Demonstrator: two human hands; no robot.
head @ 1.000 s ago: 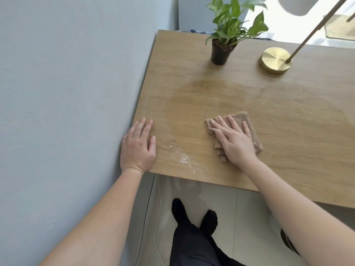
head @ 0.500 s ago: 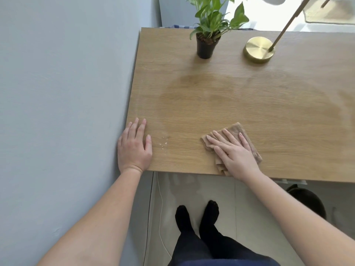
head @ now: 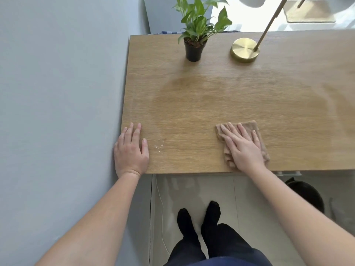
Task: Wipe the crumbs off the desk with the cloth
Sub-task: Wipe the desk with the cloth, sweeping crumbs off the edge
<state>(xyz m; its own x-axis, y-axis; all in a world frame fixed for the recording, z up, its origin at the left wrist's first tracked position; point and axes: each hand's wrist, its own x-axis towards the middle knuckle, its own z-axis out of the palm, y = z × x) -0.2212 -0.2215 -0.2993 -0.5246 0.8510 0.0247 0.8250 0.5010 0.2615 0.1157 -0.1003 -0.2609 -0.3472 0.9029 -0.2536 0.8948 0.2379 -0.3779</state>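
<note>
Desk: wooden top fills the upper right of your view; its left edge runs along the grey wall, its near edge lies just in front of your wrists.
Damp marks: darker sweeping patches cover the middle of the desk and curve off to the right.
Potted plant: black pot, green leaves, standing upright at the far edge, well apart from both of your hands.
Lamp base: round brass disc just to the right of the plant, with a slanted rod rising from it.
Cloth: folded tan cloth lying flat near the desk's front edge, to the right of centre, directly under your right hand.
Right hand: palm down, fingers spread and extended, pressing flat on the cloth; nothing pinched.
Left hand: palm down on bare wood at the near left corner, fingers extended and lying close together, holding nothing.
Crumbs: small pale scatter just beside your left thumb, well apart from the cloth, lying between your two hands.
</note>
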